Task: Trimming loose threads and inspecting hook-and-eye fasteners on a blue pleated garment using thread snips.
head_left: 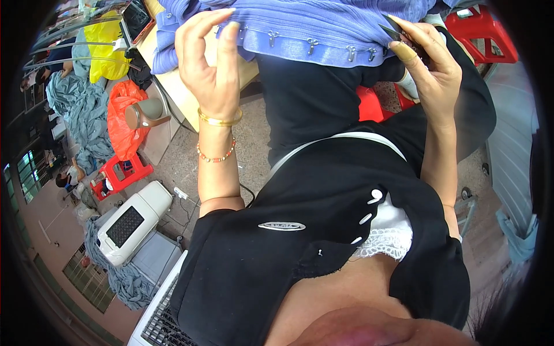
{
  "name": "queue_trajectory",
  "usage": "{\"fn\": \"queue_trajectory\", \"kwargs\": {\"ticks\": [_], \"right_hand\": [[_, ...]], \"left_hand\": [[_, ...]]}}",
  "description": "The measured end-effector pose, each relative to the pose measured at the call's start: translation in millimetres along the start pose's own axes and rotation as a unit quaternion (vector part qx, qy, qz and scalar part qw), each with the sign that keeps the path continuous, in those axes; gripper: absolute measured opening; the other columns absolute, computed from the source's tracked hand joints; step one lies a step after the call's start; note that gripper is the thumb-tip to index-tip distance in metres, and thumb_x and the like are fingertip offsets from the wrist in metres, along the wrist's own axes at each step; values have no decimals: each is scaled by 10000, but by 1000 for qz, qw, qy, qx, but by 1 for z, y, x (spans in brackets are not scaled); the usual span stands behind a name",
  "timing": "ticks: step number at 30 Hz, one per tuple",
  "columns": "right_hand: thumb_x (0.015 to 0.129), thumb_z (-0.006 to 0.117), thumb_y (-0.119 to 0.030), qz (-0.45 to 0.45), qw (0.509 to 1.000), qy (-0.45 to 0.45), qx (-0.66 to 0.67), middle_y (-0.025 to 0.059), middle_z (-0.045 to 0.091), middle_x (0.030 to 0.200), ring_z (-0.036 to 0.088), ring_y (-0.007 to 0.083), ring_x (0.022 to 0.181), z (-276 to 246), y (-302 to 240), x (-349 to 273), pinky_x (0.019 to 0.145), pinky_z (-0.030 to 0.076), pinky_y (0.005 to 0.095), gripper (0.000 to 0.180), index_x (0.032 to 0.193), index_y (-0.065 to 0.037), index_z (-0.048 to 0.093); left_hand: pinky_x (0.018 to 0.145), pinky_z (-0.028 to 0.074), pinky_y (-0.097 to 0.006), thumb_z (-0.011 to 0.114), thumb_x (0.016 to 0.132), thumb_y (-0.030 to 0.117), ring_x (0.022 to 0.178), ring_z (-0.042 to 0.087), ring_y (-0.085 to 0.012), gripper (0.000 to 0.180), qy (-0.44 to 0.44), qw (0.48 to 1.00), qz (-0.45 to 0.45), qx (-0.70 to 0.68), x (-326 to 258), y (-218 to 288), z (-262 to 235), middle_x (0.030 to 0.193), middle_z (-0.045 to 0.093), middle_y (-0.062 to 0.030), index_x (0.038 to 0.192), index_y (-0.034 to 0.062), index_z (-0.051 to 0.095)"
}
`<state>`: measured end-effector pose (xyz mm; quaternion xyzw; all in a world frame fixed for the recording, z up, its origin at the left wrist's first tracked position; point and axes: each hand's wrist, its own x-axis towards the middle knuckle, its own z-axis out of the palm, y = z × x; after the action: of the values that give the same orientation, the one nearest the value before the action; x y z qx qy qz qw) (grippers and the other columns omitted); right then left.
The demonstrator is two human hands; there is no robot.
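A ribbed periwinkle-blue garment point(329, 26) lies across my lap and the table edge at the top of the view. Small metal fasteners point(312, 46) run along its near edge band. My left hand point(210, 63) is raised at the garment's left part, thumb and forefinger curved with a gap between their tips. Over at the right end of the band, my right hand point(433, 60) is closed around a dark pointed tool that looks like thread snips point(392, 32). The thumb of that hand wears a tan wrap and sits beside the cloth edge. The tool's handle is mostly hidden by my fingers.
A pale wooden tabletop point(182, 95) is under the garment at left. Beyond it stand a brown-lidded cup point(147, 112) on an orange bag point(122, 104), a red stool point(124, 175) and a white machine point(135, 222). Another red stool point(482, 34) is at far right.
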<state>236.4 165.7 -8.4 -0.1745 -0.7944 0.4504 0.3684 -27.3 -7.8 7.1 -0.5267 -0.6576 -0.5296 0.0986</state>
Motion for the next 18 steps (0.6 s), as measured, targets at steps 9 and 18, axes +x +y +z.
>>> {"fn": "queue_trajectory", "kwargs": {"ticks": [9, 18], "right_hand": [[790, 798, -16, 61, 998, 25, -3, 12, 578, 816, 492, 85, 717, 8, -37, 13, 643, 376, 228, 322, 1098, 31, 716], [794, 786, -4, 32, 999, 21, -6, 20, 581, 815, 508, 107, 721, 5, -35, 8, 656, 396, 245, 339, 1124, 20, 713]], "left_hand": [[857, 443, -312, 841, 727, 129, 995, 604, -202, 342, -58, 993, 87, 47, -11, 20, 9, 1079, 688, -40, 1062, 128, 769], [924, 430, -360, 803, 783, 112, 1024, 614, -242, 173, -62, 985, 154, 39, -15, 41, 17, 1046, 694, -40, 930, 110, 712]]}}
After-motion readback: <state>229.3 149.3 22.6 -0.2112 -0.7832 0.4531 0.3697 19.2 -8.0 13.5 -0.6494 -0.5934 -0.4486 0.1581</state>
